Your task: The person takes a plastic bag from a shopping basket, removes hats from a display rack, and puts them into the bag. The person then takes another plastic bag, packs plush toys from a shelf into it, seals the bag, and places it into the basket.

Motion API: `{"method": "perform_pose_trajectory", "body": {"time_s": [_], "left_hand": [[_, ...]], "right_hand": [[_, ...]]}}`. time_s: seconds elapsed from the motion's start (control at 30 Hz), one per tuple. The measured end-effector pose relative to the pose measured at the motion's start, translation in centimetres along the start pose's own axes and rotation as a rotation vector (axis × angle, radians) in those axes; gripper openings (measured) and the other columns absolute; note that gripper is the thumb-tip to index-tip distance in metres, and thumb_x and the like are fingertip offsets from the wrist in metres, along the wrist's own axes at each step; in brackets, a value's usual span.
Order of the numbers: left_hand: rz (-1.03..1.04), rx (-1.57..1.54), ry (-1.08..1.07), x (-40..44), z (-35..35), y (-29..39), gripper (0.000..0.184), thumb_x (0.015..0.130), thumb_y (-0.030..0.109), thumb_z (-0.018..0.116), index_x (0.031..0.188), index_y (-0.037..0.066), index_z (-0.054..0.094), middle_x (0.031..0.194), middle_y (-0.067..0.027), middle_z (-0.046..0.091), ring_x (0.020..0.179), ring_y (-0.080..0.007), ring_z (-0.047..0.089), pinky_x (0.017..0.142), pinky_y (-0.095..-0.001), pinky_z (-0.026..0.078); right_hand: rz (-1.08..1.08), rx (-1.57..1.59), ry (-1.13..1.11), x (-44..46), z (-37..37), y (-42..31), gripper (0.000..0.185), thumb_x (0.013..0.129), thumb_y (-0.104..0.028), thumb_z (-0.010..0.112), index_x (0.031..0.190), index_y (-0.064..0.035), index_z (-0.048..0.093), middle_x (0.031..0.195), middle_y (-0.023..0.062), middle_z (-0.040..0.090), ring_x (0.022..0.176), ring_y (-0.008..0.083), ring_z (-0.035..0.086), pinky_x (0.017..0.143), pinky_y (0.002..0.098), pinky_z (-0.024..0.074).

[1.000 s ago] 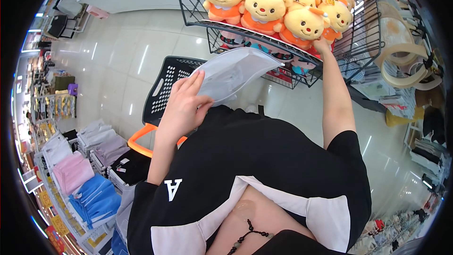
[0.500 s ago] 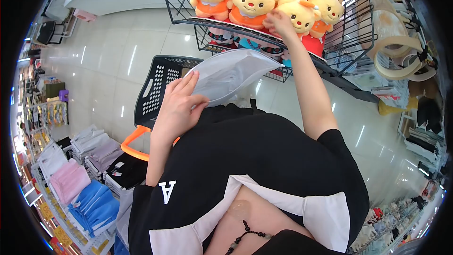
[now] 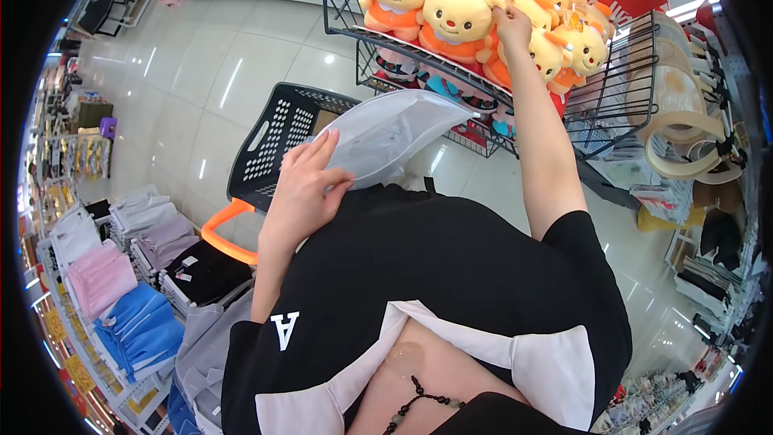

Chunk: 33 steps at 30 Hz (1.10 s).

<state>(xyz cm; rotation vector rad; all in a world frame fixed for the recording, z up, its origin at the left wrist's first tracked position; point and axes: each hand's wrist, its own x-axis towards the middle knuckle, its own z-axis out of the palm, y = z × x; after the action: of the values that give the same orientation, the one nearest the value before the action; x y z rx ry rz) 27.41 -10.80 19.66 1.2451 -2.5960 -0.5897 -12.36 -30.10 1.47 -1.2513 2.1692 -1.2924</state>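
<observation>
My left hand (image 3: 310, 173) grips the near left edge of a whitish, translucent pouch (image 3: 394, 137), whose mouth gapes toward the rack. Its fingers lie along the outside and the thumb is bent. Stretched forward, my right hand (image 3: 513, 26) has its fingers closed at the ear of a yellow plush toy (image 3: 457, 14) in orange clothes. That toy sits upright in a black wire rack (image 3: 435, 50) among several of the same kind. My palm and the fingertips' inner side are hidden.
A black shopping basket (image 3: 278, 125) with an orange handle (image 3: 217, 234) stands beyond my left arm. Folded clothes (image 3: 145, 330) lie on a stand at left. Pale hoop-shaped goods (image 3: 684, 145) hang right of the rack. Below the plush toys is a lower wire tier (image 3: 403, 72).
My right hand has gone from the rack's front edge up to the plush toy's ear and closed there. The view has shifted slightly; my left hand stays on the pouch.
</observation>
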Motion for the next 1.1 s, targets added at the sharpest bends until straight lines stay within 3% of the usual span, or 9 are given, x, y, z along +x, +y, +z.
{"method": "perform_pose_trajectory", "body": {"time_s": [0.07, 0.13, 0.33, 0.4, 0.47, 0.67, 0.73, 0.87, 1.1], "left_hand": [[0.019, 0.007, -0.003, 0.1, 0.1, -0.2, 0.009, 0.070, 0.011, 0.069, 0.079, 0.008, 0.070, 0.125, -0.0214, 0.050, 0.121, -0.0284, 0.045, 0.097, -0.0388, 0.032], [0.036, -0.002, -0.011, 0.5, 0.1, -0.3, 0.009, 0.070, 0.011, 0.069, 0.079, 0.008, 0.070, 0.125, -0.0212, 0.050, 0.121, -0.0285, 0.045, 0.097, -0.0386, 0.032], [0.118, -0.010, -0.022, 2.2, -0.2, -0.1, 0.009, 0.071, 0.012, 0.069, 0.079, 0.008, 0.070, 0.125, -0.0204, 0.051, 0.120, -0.0286, 0.045, 0.096, -0.0386, 0.033], [0.152, -0.004, -0.018, 2.9, -0.2, -0.1, 0.009, 0.071, 0.012, 0.069, 0.079, 0.008, 0.070, 0.125, -0.0202, 0.051, 0.120, -0.0286, 0.045, 0.096, -0.0387, 0.033], [0.198, -0.004, -0.025, 3.6, -0.1, -0.1, 0.010, 0.071, 0.012, 0.069, 0.079, 0.008, 0.070, 0.124, -0.0200, 0.051, 0.120, -0.0288, 0.045, 0.096, -0.0385, 0.033], [0.311, -0.035, -0.052, 5.6, 0.0, 0.5, 0.009, 0.072, 0.012, 0.069, 0.080, 0.008, 0.070, 0.123, -0.0201, 0.052, 0.118, -0.0293, 0.046, 0.096, -0.0380, 0.033], [0.331, -0.028, -0.068, 6.0, 0.3, 0.5, 0.009, 0.072, 0.012, 0.068, 0.080, 0.008, 0.070, 0.124, -0.0203, 0.052, 0.118, -0.0293, 0.046, 0.096, -0.0380, 0.033], [0.335, -0.048, -0.136, 6.6, 0.4, 0.9, 0.009, 0.073, 0.013, 0.067, 0.080, 0.007, 0.070, 0.126, -0.0214, 0.049, 0.121, -0.0301, 0.044, 0.097, -0.0383, 0.032], [0.312, -0.006, -0.129, 6.7, 0.3, -0.1, 0.010, 0.074, 0.012, 0.067, 0.082, 0.007, 0.070, 0.130, -0.0225, 0.045, 0.126, -0.0312, 0.039, 0.100, -0.0383, 0.030]], "right_hand": [[0.027, -0.025, -0.018, -1.2, -0.9, -2.7, 0.024, 0.082, -0.023, 0.059, 0.080, 0.0005, 0.057, 0.065, 0.0141, 0.060, 0.066, 0.0207, 0.060, 0.063, 0.0327, 0.0455], [-0.112, 0.285, 0.090, -1.6, -1.3, -3.4, 0.025, 0.083, -0.023, 0.058, 0.078, 0.0009, 0.054, 0.065, 0.0136, 0.058, 0.061, 0.0199, 0.055, 0.060, 0.0317, 0.0439], [-0.132, 0.505, 0.188, -1.1, -6.6, -5.9, 0.027, 0.087, -0.021, 0.053, 0.071, -0.0010, 0.047, 0.061, 0.0055, 0.053, 0.053, 0.0163, 0.045, 0.053, 0.0295, 0.0427], [-0.091, 0.677, 0.111, -2.4, -9.1, -8.0, 0.021, 0.090, -0.020, 0.051, 0.076, -0.0048, 0.051, 0.068, 0.0024, 0.057, 0.054, 0.0121, 0.051, 0.047, 0.0251, 0.0445], [0.007, 0.841, 0.019, -3.3, -11.0, -9.7, 0.013, 0.092, -0.019, 0.048, 0.092, -0.0068, 0.052, 0.085, 0.0039, 0.062, 0.071, 0.0135, 0.062, 0.057, 0.0271, 0.0535], [0.044, 0.916, -0.084, -7.4, -13.7, -12.2, 0.020, 0.092, -0.019, 0.049, 0.108, -0.0082, 0.054, 0.092, 0.0011, 0.063, 0.074, 0.0101, 0.062, 0.060, 0.0243, 0.0516], [0.032, 0.934, -0.102, -8.8, -13.9, -12.9, 0.014, 0.092, -0.022, 0.049, 0.090, -0.0092, 0.055, 0.083, 0.0000, 0.063, 0.065, 0.0077, 0.060, 0.047, 0.0224, 0.0497], [0.033, 0.933, -0.161, -10.7, -14.6, -13.1, 0.021, 0.092, -0.021, 0.050, 0.108, -0.0081, 0.056, 0.092, 0.0008, 0.063, 0.074, 0.0097, 0.062, 0.059, 0.0238, 0.0517], [-0.062, 0.954, -0.052, -11.0, -16.7, -11.9, 0.022, 0.093, -0.019, 0.048, 0.108, -0.0040, 0.056, 0.096, 0.0054, 0.064, 0.080, 0.0113, 0.064, 0.065, 0.0245, 0.0534]]}}
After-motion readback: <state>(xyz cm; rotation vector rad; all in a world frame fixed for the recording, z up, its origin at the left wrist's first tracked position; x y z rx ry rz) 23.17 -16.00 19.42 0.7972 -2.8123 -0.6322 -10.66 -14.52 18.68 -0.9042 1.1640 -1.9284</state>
